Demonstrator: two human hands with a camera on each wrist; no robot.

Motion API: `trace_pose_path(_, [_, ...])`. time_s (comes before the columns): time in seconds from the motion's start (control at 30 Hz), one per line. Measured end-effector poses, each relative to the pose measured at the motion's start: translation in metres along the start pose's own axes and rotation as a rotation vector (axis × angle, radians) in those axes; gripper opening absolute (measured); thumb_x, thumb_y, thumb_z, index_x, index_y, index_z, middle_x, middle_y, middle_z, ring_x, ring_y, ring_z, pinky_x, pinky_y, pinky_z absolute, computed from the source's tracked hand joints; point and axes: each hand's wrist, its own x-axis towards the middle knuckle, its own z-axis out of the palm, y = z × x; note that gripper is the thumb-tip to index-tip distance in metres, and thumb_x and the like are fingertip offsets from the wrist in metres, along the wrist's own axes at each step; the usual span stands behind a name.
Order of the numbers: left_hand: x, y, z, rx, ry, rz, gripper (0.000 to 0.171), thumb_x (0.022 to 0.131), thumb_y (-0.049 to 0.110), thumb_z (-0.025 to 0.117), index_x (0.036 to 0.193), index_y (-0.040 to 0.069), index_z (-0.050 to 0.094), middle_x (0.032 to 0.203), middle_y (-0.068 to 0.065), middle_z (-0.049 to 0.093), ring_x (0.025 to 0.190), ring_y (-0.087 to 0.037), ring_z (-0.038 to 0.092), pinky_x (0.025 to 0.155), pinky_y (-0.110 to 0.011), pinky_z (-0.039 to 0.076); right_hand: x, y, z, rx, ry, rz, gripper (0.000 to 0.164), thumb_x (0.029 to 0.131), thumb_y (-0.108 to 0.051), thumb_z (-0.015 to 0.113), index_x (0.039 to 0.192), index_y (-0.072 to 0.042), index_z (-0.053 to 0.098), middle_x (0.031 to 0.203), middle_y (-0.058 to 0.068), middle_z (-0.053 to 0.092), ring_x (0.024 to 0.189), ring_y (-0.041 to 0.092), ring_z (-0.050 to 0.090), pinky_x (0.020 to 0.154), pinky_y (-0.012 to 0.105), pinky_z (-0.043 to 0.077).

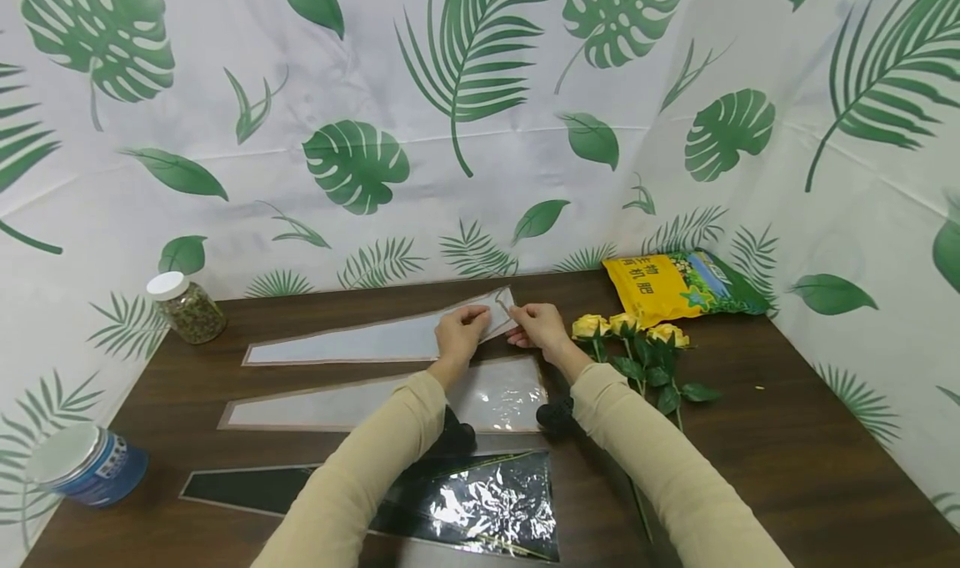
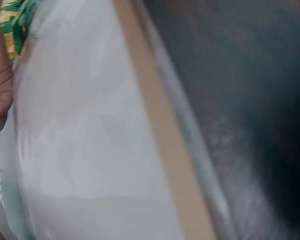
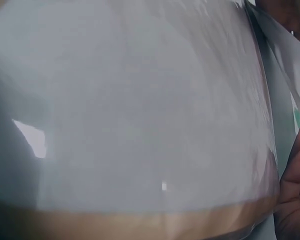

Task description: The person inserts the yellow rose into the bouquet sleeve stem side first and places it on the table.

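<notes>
A tapered clear plastic flower sleeve with a pale panel and brown border (image 1: 360, 340) lies farthest back of three, its wide end raised at the right. My left hand (image 1: 456, 339) pinches its edge near that end. On the other side, my right hand (image 1: 543, 328) grips the corner with thumb and fingers. Between the hands the film bends into a curved fold. Both wrist views show the sleeve's pale film (image 2: 90, 120) (image 3: 155, 110) up close, with fingers at the frame edge. A second pale sleeve (image 1: 300, 405) lies flat under the forearms.
A black sleeve (image 1: 247, 486) lies nearest. Yellow roses (image 1: 591, 326) with long stems lie right of the right hand, before a yellow fertilizer bag (image 1: 648, 289). At the left stand a white-lidded jar (image 1: 197, 314) and a blue tin (image 1: 112, 472). A leaf-print cloth (image 1: 480, 193) hangs behind.
</notes>
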Motion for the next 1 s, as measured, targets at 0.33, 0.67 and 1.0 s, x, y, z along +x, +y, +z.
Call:
trace_pose_path(0.33, [0.005, 0.005, -0.008, -0.224, 0.044, -0.049, 0.016, 0.082, 0.015, 0.073, 0.094, 0.003, 0.073, 0.086, -0.007, 0.071, 0.070, -0.004, 0.054, 0.063, -0.016, 0.041, -0.004, -0.002, -0.010, -0.069, 0.038, 0.058, 0.030, 0.097, -0.019, 0.052, 0.099, 0.010, 0.061, 0.054, -0.001, 0.058, 0.044, 0.004, 0.055, 0.043, 0.016, 0.044])
trace_pose_path(0.67, [0.005, 0.004, -0.019, -0.193, 0.095, -0.016, 0.015, 0.082, 0.012, 0.072, 0.094, 0.003, 0.073, 0.087, -0.009, 0.072, 0.067, 0.000, 0.053, 0.062, -0.013, 0.041, -0.038, -0.021, -0.027, -0.131, -0.068, -0.141, 0.027, 0.096, -0.018, 0.054, 0.102, 0.009, 0.059, 0.068, 0.005, 0.062, 0.054, 0.009, 0.060, 0.054, 0.023, 0.053])
trace_pose_path(1.0, [0.003, 0.007, -0.015, -0.174, 0.075, -0.024, 0.016, 0.082, 0.013, 0.072, 0.094, 0.003, 0.073, 0.089, -0.009, 0.072, 0.069, 0.000, 0.054, 0.064, -0.013, 0.042, -0.079, -0.004, -0.104, -0.182, -0.034, -0.117, 0.033, 0.096, -0.016, 0.054, 0.109, 0.014, 0.052, 0.075, 0.007, 0.064, 0.061, 0.009, 0.063, 0.063, 0.027, 0.055])
